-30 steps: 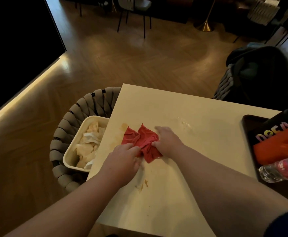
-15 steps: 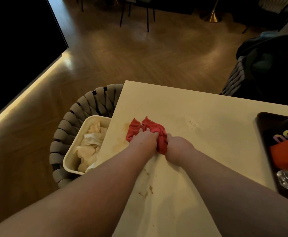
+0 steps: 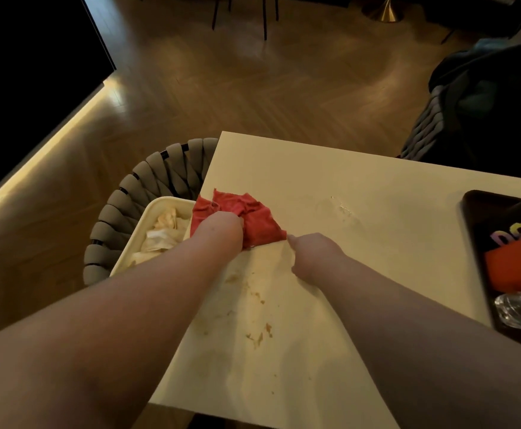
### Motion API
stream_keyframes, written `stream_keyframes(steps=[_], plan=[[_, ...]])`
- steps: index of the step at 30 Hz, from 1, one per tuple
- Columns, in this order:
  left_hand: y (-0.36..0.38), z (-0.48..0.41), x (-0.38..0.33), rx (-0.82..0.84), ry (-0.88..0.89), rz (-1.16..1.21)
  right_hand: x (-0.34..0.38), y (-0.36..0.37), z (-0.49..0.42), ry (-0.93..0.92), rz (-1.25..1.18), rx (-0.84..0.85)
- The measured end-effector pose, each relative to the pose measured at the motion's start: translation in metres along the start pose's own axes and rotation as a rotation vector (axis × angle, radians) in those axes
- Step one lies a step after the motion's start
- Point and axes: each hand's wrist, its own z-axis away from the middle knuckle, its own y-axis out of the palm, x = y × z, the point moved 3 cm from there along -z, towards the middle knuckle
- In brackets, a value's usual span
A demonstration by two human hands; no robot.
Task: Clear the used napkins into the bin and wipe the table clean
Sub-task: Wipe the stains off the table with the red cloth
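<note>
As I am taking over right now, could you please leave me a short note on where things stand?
Left hand grips the red cloth at the left edge of the table, beside the bin.
Right hand touches the cloth's corner; grip unclear.
Done: used napkins lie in the bin.
Left: brown stains near you and a wet patch farther out need wiping.

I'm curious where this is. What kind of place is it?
Probably a café or restaurant: a stained table with a tray, a woven chair beside it, and more chair legs across the floor.
</note>
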Motion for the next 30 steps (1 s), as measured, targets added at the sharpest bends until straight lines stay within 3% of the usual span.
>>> stream_keyframes(steps=[7,15,19,24,30], plan=[[0.041,0.014,-0.022,0.090,0.011,0.043,0.007,0.001,0.001,0.036,-0.025,-0.045],[-0.001,-0.023,-0.024,0.055,-0.041,0.193,0.010,0.000,0.003,0.050,-0.056,-0.021],[-0.002,-0.022,-0.012,0.071,-0.014,0.117,0.007,0.001,0.006,0.034,-0.048,-0.062],[0.018,0.003,0.000,-0.035,0.038,0.028,0.004,0.001,0.004,0.028,-0.040,-0.056],[0.040,0.025,-0.012,0.041,0.000,0.066,0.007,-0.003,0.006,0.028,-0.035,-0.031]])
